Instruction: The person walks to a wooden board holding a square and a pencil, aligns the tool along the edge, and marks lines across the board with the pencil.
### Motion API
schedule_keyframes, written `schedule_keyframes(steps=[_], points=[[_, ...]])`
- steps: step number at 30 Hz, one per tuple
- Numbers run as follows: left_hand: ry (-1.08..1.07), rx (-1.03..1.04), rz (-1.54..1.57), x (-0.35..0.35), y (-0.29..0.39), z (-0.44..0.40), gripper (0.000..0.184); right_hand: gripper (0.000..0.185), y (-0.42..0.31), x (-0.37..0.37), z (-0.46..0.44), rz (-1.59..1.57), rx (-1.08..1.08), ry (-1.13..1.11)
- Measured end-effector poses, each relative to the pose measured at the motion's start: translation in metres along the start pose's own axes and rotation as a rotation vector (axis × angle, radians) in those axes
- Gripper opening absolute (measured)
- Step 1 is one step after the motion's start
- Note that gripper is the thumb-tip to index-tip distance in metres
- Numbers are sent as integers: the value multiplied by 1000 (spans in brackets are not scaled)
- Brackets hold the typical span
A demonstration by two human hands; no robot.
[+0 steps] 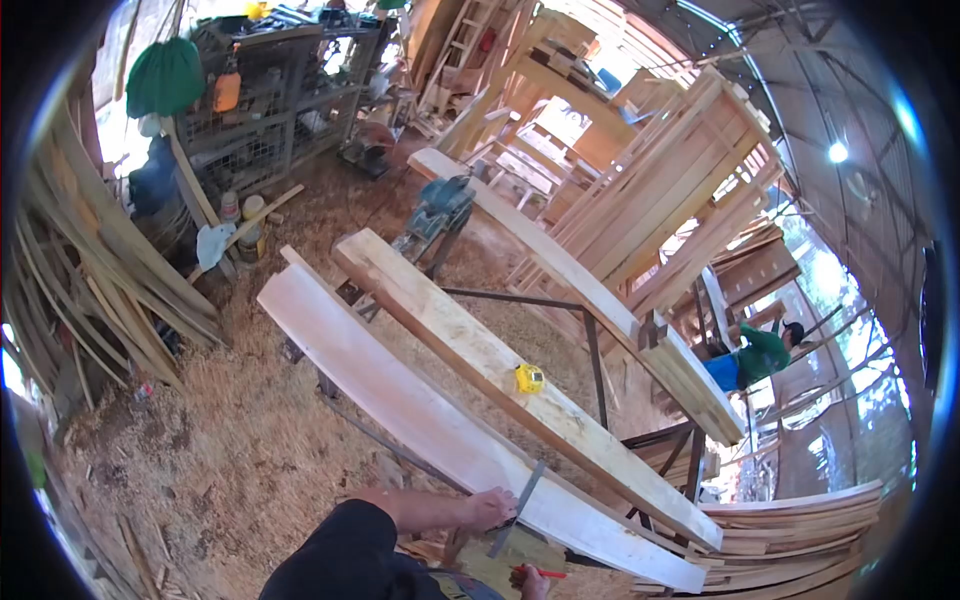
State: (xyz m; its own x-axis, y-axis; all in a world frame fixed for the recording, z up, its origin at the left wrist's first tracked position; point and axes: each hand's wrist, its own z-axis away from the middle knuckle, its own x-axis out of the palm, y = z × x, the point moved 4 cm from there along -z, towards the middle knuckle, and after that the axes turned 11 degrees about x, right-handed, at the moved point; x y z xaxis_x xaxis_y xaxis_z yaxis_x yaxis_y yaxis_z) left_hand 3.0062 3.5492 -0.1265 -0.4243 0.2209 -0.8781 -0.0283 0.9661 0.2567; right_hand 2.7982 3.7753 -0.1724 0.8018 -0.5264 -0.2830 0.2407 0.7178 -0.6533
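Grips a slim red pencil [553, 575] in the half-closed right hand [535, 586], near six o'clock. Just ahead, touches a grey straightedge [529, 487] with the loosely curled left hand [488, 509], at six; cannot tell how firmly. Has the straightedge lying across a pale board [400, 395], stretching from nine o'clock to five. Beyond, has a yellow tape measure [529, 378] at five, resting on a thicker beam [455, 328]. Farther off, looks toward a teal machine [440, 208] at eleven and a green-shirted co-worker [765, 355] at three.
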Motion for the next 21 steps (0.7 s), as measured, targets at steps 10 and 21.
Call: schedule_keyframes(steps=[10,21], points=[[-55,-34,-70,-7,3,0,22,26,-39,13,34,552,-261,164],[26,-56,-23,6,-8,-2,24,26,14,73,3,-19,0,-81]])
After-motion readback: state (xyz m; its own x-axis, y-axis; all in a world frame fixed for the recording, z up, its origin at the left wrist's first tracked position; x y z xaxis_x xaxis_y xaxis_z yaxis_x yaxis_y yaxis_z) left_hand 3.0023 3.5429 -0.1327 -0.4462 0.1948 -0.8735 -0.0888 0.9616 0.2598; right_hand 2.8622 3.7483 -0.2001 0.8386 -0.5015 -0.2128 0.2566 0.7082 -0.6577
